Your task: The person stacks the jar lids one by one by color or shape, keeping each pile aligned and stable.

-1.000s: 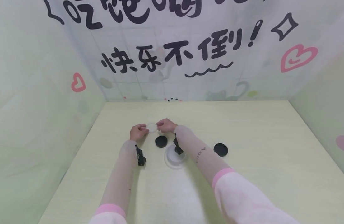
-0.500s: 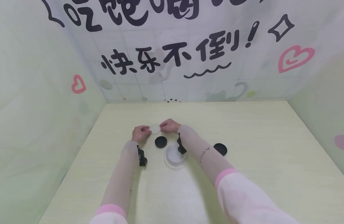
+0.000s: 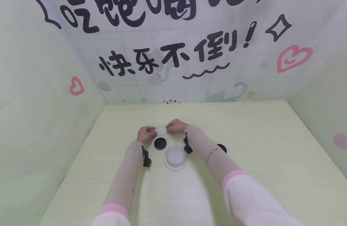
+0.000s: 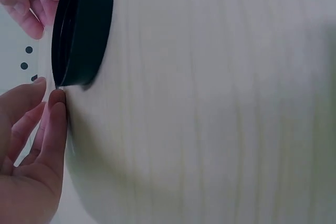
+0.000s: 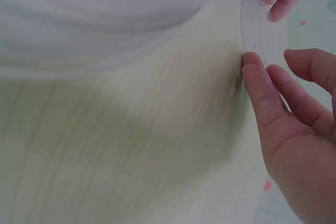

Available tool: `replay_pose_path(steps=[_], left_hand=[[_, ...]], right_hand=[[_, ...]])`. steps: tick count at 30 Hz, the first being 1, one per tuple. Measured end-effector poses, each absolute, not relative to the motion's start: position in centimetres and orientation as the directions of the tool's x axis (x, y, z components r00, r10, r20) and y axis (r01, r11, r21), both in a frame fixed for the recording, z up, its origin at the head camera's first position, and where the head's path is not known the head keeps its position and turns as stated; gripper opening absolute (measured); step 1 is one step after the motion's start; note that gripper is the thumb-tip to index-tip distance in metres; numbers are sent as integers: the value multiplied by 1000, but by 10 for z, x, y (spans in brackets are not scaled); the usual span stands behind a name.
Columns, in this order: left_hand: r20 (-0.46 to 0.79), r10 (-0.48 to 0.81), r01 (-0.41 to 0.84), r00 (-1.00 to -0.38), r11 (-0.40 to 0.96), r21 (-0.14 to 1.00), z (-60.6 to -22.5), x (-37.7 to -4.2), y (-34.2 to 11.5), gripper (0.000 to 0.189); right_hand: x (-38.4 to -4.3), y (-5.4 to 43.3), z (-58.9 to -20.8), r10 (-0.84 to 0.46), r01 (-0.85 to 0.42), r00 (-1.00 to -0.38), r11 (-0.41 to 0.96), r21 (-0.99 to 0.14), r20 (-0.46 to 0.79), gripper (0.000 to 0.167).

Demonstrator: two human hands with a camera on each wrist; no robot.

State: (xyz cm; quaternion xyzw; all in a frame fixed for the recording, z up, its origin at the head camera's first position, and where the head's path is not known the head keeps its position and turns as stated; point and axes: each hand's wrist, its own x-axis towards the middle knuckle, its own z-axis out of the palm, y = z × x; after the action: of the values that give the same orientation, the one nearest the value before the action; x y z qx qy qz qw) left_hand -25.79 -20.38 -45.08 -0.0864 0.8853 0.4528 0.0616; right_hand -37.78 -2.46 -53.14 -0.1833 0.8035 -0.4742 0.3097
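A clear, shallow round lid [image 3: 161, 130] lies between my two hands toward the back of the table. My left hand [image 3: 146, 134] pinches its left rim; in the left wrist view the black lid [image 4: 86, 30] hides most of that contact. From the other side my right hand [image 3: 177, 126] holds the right rim with thumb and fingertips, and the right wrist view shows the lid's thin clear edge [image 5: 253, 30] at those fingertips. Just in front of the hands sits the black round lid, and nearer still stands a larger clear round container [image 3: 175, 157].
Partly behind my right forearm lies a second black round lid [image 3: 222, 148]. The pale wooden table [image 3: 261, 157] is bounded by printed cloth walls at the back and sides. Small black cameras are strapped to both wrists.
Both hands have shifted a little to the right together with the clear lid, which stays between them. The right forearm now covers more of the far-right black lid.
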Motion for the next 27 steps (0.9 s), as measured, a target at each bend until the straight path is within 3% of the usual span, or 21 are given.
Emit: replay_pose_path(steps=[5, 13, 17, 21, 27], left_hand=[[-181, -49, -178, -982, 553, 814, -453, -259, -197, 35], [-196, -2, -165, -981, 554, 816, -455, -263, -188, 35], [-188, 28, -140, -982, 560, 816, -454, -262, -184, 33], [-189, 47, -131, -981, 563, 816, -454, -261, -180, 33], [-189, 23, -143, -982, 567, 811, -454, -260, -175, 31]], right_hand=[[-388, -11, -544, -625, -40, -726, 455, -890, -287, 33], [-302, 7, -426, -546, 17, -735, 576, -817, -401, 35], [-284, 15, -402, -547, 25, -733, 571, -820, -404, 33], [-304, 18, -431, -510, 37, -773, 557, -830, -377, 28], [-376, 16, -532, -516, 19, -794, 507, -862, -321, 27]])
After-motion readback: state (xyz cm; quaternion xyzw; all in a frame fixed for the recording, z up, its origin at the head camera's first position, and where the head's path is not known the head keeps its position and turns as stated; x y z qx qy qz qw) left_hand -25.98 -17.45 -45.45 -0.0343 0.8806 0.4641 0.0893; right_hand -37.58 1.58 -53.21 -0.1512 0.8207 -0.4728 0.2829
